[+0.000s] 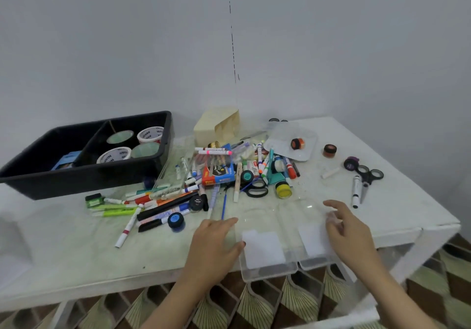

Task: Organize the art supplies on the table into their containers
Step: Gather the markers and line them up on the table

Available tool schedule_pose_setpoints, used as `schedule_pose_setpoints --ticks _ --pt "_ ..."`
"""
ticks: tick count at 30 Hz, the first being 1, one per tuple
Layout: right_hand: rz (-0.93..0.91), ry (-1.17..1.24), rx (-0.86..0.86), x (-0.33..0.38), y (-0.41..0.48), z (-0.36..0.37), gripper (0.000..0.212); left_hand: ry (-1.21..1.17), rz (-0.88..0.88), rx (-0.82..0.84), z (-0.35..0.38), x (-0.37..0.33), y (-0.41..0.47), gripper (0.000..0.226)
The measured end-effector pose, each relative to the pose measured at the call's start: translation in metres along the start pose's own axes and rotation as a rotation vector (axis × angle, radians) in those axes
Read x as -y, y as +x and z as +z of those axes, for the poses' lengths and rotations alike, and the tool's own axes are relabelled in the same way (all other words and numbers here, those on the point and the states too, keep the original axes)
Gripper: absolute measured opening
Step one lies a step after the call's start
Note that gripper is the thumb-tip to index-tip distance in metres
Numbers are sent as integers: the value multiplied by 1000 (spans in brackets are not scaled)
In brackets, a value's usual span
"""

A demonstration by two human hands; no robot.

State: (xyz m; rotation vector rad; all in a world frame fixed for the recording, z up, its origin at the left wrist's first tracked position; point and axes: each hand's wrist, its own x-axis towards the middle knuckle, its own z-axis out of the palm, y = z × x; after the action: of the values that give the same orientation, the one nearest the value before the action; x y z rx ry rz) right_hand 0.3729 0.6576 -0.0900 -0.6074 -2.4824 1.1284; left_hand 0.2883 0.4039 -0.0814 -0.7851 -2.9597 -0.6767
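A clear plastic organizer (283, 226) with two compartments and white labels lies at the table's front edge, overhanging it a little. My left hand (216, 239) grips its left side, thumb against the near corner. My right hand (346, 226) rests on its right side with fingers loosely spread. Behind it lies a heap of markers (163, 206), pens, small paint pots (283, 189), black scissors (256, 188) and a water colour box (219, 176). A black tray (84, 173) at the back left holds tape rolls (150, 133).
A second pair of scissors (368, 176), a marker (356, 191), a purple pot and an orange-brown pot (330, 149) lie at the right. A clear lid (290, 140) carries an orange pot. A cream box (216, 125) stands by the wall. The white table (76, 247) ends close to me.
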Motion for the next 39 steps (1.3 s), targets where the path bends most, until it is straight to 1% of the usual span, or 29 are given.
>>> schedule_pose_setpoints --ticks 1,2,4,5,8,12,18,22,24,27,30,34,36,38,39 --pt "-13 -21 13 1 0 1 36 83 15 3 2 1 -1 59" --pt "-26 -40 29 2 0 1 39 132 21 32 5 1 -3 70" --pt "-64 -101 61 3 0 2 42 117 47 118 9 2 -8 96" --pt "-90 -143 75 3 -1 1 43 91 68 158 11 3 -11 105" --pt "-140 -248 131 5 -6 2 50 88 131 213 14 4 -16 117" --pt "-142 -346 190 1 -12 8 59 87 138 187 15 7 -16 114" --pt "-159 -407 169 2 -11 13 55 40 107 170 16 11 -7 108" --pt "-157 -413 148 1 -9 16 69 36 128 169 13 13 -2 110" --pt "-159 -414 141 0 -5 18 66 34 134 163 13 14 1 115" --pt "-162 -410 143 -1 0 19 56 55 134 142 13 14 6 125" --pt "-165 -394 147 -2 5 20 60 58 121 138 13 13 11 128" --pt "-173 -392 175 -2 14 19 53 49 108 168 10 9 17 131" --pt "-157 -334 190 -2 19 16 50 45 81 186 6 6 21 133" --pt "-145 -280 141 -3 26 10 46 33 59 194 3 3 27 130" --pt "-152 -290 80 -5 30 6 44 28 62 203 1 2 31 130"
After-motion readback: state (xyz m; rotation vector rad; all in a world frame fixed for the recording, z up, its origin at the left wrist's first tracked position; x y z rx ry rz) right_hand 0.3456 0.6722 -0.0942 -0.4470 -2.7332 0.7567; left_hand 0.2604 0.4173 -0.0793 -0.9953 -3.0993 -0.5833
